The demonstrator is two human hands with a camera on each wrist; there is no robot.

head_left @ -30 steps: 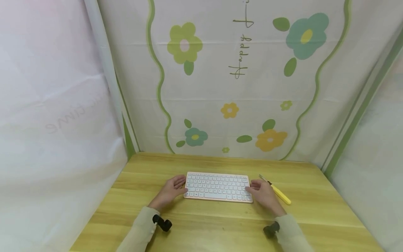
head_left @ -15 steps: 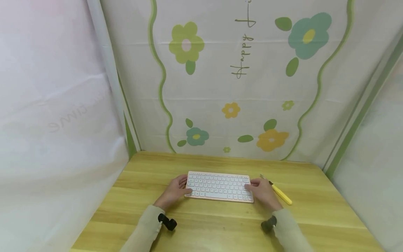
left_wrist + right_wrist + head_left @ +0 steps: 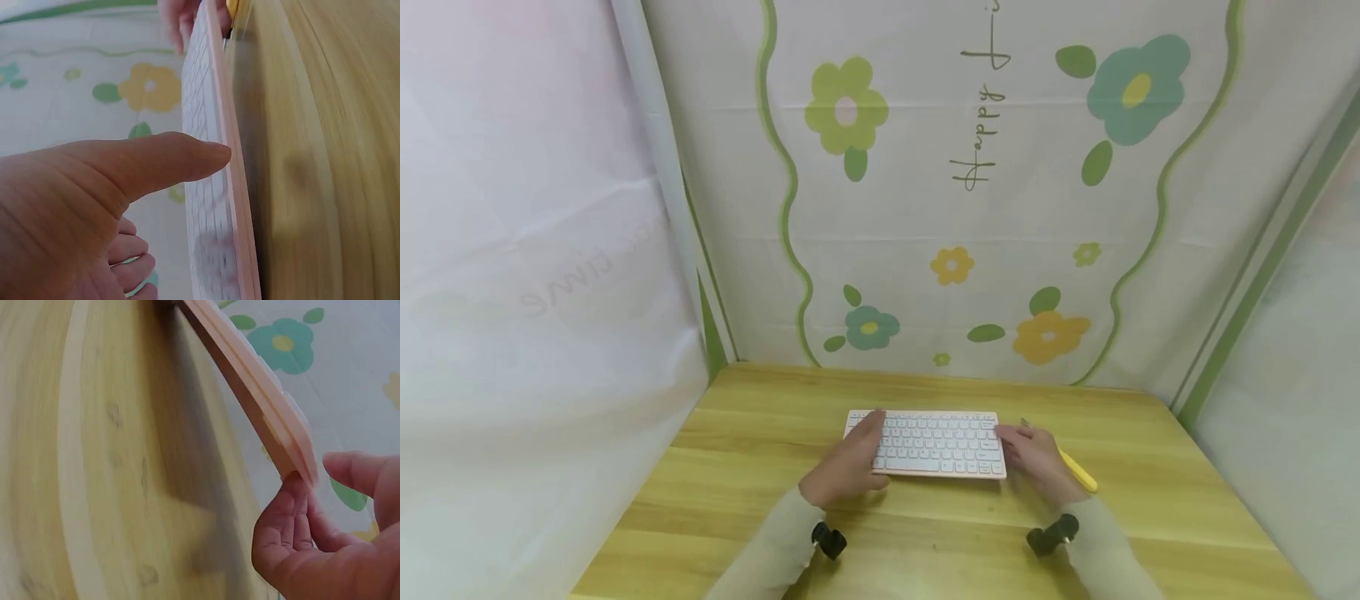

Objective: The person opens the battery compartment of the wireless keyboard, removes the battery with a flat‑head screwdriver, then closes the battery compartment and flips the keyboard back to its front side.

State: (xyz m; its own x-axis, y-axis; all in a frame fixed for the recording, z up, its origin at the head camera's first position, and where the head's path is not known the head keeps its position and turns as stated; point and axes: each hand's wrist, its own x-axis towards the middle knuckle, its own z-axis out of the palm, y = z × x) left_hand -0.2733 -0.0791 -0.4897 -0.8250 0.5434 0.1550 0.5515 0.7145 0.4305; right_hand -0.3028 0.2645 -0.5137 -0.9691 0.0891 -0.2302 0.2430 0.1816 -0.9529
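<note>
Nearest the viewer: two pale sleeves, each with a small black wrist camera; the left one [image 3: 829,540] sits further toward the centre than it did a second ago, the right one [image 3: 1051,536] is nearly unchanged. Next: the left hand [image 3: 848,465], which has moved from the keyboard's left end to lie over the left part of the key field, its fingers [image 3: 131,247] loosely curled above the keys and the thumb stretched straight to the near edge; no grip is evident, the hand rests rather than pinches. Beside it: the right hand [image 3: 1036,457], placed as before at the keyboard's right end, thumb above and curled fingers [image 3: 284,519] under the corner, so it holds that edge lightly. Between both hands: the keyboard [image 3: 942,443], white keys on a pink frame, lying flat on the wooden surface [image 3: 1150,500] near its middle, position little altered. The shift of the left hand reads as a move from steadying the keyboard's ends toward work on the keys themselves. Just right of the right hand and partly hidden by it: a yellow-handled tool [image 3: 1078,472], untouched. Farthest: a flower-printed backdrop [image 3: 970,208], with plain white cloth at each side.
</note>
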